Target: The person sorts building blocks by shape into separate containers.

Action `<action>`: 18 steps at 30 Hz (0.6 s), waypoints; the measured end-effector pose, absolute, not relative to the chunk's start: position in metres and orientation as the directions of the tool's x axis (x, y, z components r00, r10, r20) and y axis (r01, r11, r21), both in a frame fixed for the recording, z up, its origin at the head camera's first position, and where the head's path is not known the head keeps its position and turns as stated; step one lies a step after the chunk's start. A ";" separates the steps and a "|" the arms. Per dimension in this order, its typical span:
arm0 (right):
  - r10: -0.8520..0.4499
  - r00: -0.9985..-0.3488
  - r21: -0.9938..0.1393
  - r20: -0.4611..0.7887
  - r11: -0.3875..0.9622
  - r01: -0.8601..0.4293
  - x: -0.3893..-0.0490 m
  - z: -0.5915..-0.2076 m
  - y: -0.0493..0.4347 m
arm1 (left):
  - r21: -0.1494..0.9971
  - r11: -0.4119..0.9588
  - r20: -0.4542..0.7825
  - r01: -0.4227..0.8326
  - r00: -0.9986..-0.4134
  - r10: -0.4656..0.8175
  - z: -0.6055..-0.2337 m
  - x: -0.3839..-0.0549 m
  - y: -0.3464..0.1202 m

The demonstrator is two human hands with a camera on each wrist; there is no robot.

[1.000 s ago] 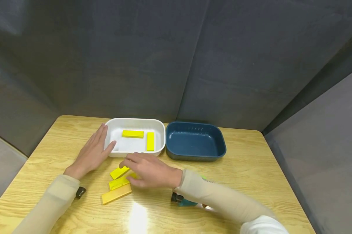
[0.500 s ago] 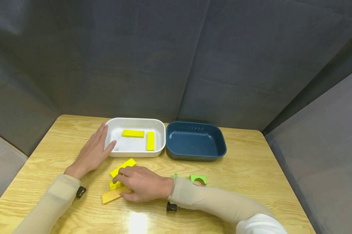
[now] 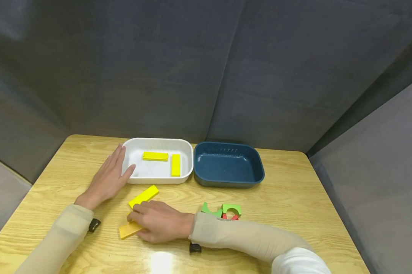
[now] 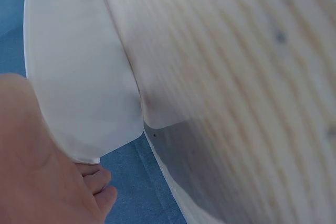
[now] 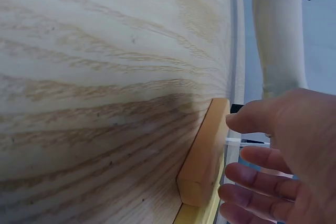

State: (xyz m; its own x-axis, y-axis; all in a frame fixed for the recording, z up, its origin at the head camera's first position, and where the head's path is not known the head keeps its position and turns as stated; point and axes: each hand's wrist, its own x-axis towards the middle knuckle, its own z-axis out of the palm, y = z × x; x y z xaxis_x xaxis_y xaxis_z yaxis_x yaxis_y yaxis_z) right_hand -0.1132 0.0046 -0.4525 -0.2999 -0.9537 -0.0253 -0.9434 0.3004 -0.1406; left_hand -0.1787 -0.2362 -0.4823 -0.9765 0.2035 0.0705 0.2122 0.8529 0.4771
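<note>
The white tray (image 3: 187, 152) holds two yellow blocks (image 3: 155, 156); the blue tray (image 3: 228, 180) beside it is bare. The left hand (image 3: 107, 179) lies flat, fingers straight, against the white tray. On the desk (image 3: 295, 190), the right hand (image 3: 158, 224) curls over an orange block (image 3: 128, 230), near another yellow plank (image 3: 144, 195).

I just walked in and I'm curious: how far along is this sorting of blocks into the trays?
Two yellow blocks already lie in the white tray. The right hand rests on more yellow blocks on the table, the orange-yellow one among them; the left hand lies flat against the tray. Another yellow block, the green and red pieces and the empty blue tray remain.
</note>
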 end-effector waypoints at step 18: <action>-0.951 -0.303 -0.113 -0.060 0.308 -0.944 -0.111 -0.462 0.000 | 0.470 0.858 0.065 0.209 -0.977 0.202 -0.482 -0.178 -0.236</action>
